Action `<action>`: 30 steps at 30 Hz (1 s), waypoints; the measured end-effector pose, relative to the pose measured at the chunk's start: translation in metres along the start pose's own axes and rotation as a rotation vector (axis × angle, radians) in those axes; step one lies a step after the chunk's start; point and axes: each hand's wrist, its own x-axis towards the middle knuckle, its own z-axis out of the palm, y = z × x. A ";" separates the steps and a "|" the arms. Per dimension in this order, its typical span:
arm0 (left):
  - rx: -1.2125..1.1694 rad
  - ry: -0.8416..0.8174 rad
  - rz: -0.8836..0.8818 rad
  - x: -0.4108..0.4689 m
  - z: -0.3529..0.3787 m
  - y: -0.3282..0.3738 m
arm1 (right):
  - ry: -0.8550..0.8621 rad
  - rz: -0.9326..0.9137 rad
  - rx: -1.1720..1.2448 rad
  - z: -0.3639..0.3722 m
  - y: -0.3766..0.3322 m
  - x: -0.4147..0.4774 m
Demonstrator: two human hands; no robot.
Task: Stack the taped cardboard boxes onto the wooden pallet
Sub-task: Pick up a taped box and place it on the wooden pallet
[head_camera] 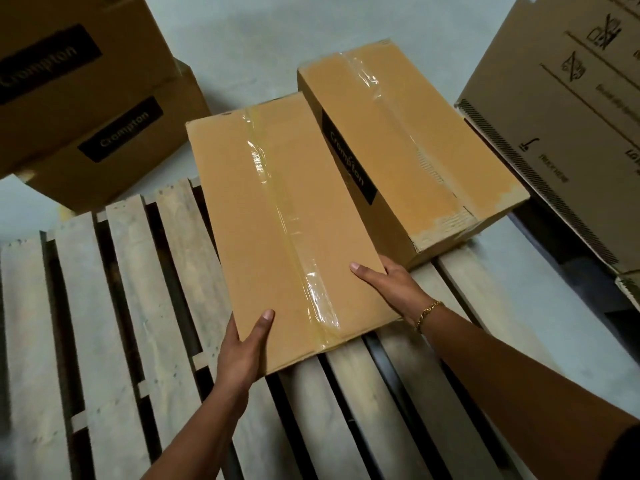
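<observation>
A taped cardboard box (277, 216) lies lengthwise over the slats of the wooden pallet (114, 306), clear tape running down its top. My left hand (244, 351) grips its near left corner, thumb on top. My right hand (388, 284) holds its near right edge, thumb on the top face. A second taped box (415, 143) with a black label on its side sits right beside it, on the pallet's far right part. I cannot tell whether the held box rests on the slats or hangs just above them.
Two stacked brown boxes (86, 98) with black labels stand at the far left behind the pallet. A large printed carton (568, 109) leans at the right. Grey floor (249, 39) shows beyond the pallet. Bare slats stretch to the left and near side.
</observation>
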 end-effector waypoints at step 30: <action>-0.116 0.030 0.005 0.030 0.047 0.028 | 0.163 0.212 0.497 -0.014 0.015 -0.008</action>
